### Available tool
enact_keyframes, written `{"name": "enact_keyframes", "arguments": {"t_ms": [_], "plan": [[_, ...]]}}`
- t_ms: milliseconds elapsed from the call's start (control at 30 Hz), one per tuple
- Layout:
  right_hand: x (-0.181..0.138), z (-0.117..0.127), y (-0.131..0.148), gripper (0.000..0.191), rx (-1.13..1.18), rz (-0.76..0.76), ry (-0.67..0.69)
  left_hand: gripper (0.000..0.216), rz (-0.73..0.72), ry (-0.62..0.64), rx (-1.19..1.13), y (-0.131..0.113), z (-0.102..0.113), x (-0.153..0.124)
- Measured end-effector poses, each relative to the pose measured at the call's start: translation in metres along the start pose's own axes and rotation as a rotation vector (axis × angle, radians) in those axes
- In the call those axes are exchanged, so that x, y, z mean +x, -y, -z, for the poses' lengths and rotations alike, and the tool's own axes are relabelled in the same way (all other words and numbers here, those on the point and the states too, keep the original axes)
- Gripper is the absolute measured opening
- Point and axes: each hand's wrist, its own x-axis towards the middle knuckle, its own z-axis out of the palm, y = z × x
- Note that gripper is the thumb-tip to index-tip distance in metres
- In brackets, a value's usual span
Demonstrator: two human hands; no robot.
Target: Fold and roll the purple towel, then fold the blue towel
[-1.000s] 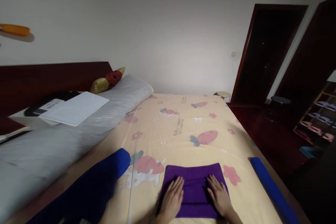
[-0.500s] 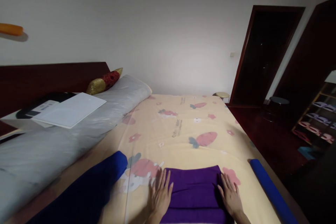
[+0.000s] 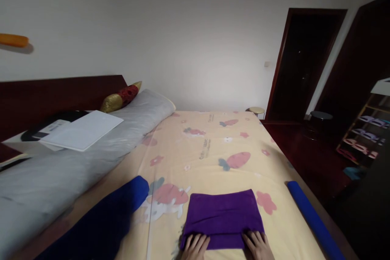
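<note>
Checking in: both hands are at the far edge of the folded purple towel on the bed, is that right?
Not quite. The head view shows the left hand and right hand at the near edge of the folded purple towel on the bed, not the far edge.

Dim room, soft focus, edges warped

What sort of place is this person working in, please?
Most likely a home bedroom: a bed spread with cartoon-print bedding, a dark wooden headboard with a red-and-gold cushion beside it, and a dark wooden doorway at the right.
</note>
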Motion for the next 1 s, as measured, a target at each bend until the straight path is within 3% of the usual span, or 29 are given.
{"name": "enact_keyframes", "arguments": {"t_ms": [100, 200, 267, 467, 633, 767, 933, 1000], "plan": [[0.027, 0.025, -0.002, 0.053, 0.235, -0.231, 0.289, 0.055, 0.165, 0.222, -0.187, 0.001, -0.002, 0.018], [0.048, 0.043, -0.002, 0.06, 0.31, -0.339, 0.374, 0.054, 0.449, 0.422, -0.33, -0.002, 0.002, 0.04], [0.054, 0.048, -0.002, 0.058, 0.302, -0.34, 0.387, 0.052, 0.549, 0.464, -0.359, -0.004, 0.005, 0.048], [0.048, 0.045, 0.009, 0.053, 0.238, -0.361, 0.388, 0.047, 0.592, 0.53, -0.394, -0.011, 0.008, 0.042], [0.056, 0.042, 0.023, 0.055, 0.278, -0.39, 0.257, 0.043, 0.573, 0.514, -0.397, -0.01, 0.0, 0.033], [0.074, 0.036, 0.025, 0.047, 0.341, -0.46, 0.188, 0.044, 0.651, 0.464, -0.332, -0.004, -0.002, 0.043], [0.081, 0.013, 0.022, 0.058, 0.41, -0.429, 0.282, 0.046, 0.728, 0.357, -0.337, 0.009, 0.0, 0.064], [0.081, 0.004, 0.016, 0.06, 0.415, -0.464, 0.259, 0.046, 0.741, 0.352, -0.364, 0.018, -0.001, 0.07]]}}
